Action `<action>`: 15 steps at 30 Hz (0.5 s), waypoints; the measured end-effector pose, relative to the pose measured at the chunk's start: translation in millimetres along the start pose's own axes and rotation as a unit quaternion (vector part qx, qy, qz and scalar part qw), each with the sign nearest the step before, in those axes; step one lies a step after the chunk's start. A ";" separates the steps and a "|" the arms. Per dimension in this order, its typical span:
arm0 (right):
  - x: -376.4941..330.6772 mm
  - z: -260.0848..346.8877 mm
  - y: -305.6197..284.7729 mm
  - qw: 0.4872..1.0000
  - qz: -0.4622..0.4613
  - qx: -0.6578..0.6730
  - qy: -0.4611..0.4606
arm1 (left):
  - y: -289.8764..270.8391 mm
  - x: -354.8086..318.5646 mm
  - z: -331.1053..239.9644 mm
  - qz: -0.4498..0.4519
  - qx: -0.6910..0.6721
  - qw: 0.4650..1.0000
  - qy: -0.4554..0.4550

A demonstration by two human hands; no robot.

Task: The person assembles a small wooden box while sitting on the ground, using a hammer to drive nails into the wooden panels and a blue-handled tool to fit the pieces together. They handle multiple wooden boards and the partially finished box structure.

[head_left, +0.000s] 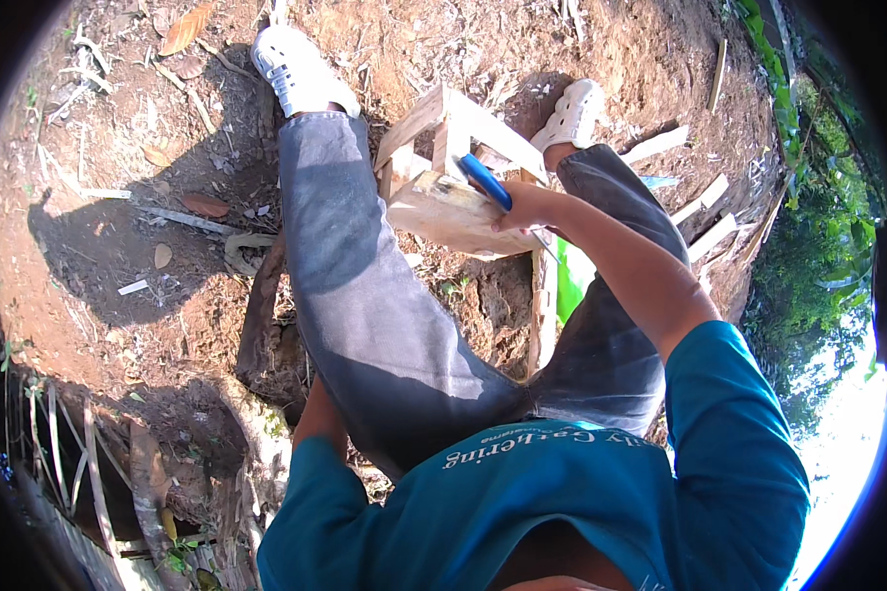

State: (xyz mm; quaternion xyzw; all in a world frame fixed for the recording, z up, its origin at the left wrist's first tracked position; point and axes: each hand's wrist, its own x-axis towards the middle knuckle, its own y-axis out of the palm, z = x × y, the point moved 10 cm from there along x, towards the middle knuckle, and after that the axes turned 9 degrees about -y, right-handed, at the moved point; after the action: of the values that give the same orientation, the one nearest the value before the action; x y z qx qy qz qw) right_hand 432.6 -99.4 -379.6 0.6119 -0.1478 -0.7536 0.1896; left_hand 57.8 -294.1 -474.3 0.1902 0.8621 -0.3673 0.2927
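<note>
My right hand (525, 206) is closed around a tool with a blue handle (487, 182). A thin strip, perhaps its blade, shows below the hand; I cannot make out its kind. The hand is over a pale wooden block (442, 219) between my legs. Behind the block stands a small frame of joined wooden pieces (450, 128), which the block seems to touch. My left forearm (320, 419) goes down behind my left thigh, and that hand is hidden.
Wood offcuts (712, 234) lie on the soil to the right of my right leg. An upright wooden piece (543, 310) and a bright green leaf-like sheet (574, 281) are between my thighs. Sticks (91, 473) stand at lower left, and green plants (818, 207) grow at right.
</note>
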 end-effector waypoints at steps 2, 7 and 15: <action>6.2 -29.1 32.6 0.997 0.018 0.070 -0.013 | -41.6 -55.8 39.9 0.000 0.067 0.997 -0.040; 52.8 -121.2 94.6 0.963 -0.039 0.257 0.066 | -125.6 -163.2 126.5 0.049 0.198 0.962 -0.183; 55.1 -136.3 77.3 0.968 -0.055 0.236 0.064 | -129.3 -175.2 156.1 0.091 0.240 0.944 -0.208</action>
State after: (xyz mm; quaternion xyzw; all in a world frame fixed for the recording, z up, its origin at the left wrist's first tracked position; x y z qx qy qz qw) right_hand 564.2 -192.2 -420.5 0.6931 -0.2753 -0.6662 0.0074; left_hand 177.1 -515.2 -381.2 0.2516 0.6470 -0.5668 0.4436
